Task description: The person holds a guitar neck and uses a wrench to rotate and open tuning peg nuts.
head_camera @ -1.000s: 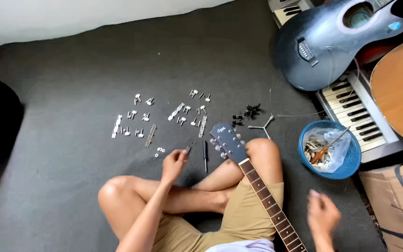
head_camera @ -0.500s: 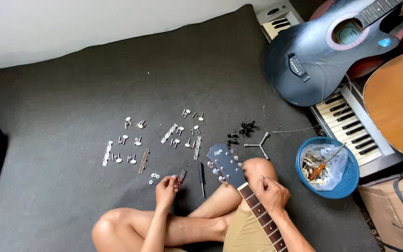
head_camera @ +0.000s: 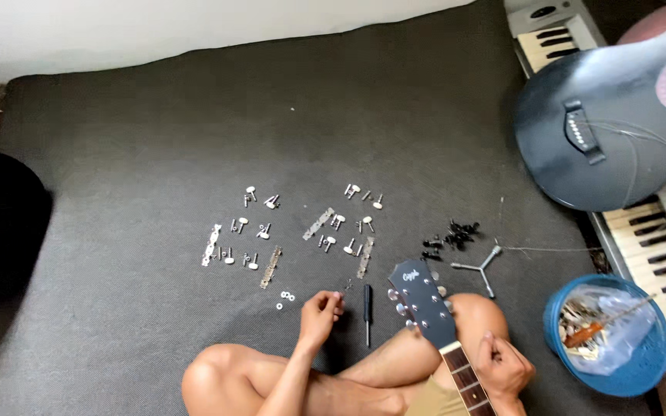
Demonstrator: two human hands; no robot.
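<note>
Our left hand (head_camera: 320,310) pinches closed over something too small to tell, screwdriver (head_camera: 367,312) just right of it lying lengthwise toward us, while our right hand (head_camera: 502,362) wraps the guitar neck (head_camera: 468,381) below the headstock (head_camera: 422,302).

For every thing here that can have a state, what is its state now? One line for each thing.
Left hand: fingers pinched together over the mat, what it holds too small to tell.
Right hand: closed, beside the guitar neck.
Headstock: bare of tuners and strings, resting across the legs.
Screwdriver: lying flat, untouched.
Tuner parts: dismantled, laid out in groups.
Blue bowl: upright, holding a bag and tools.
</note>
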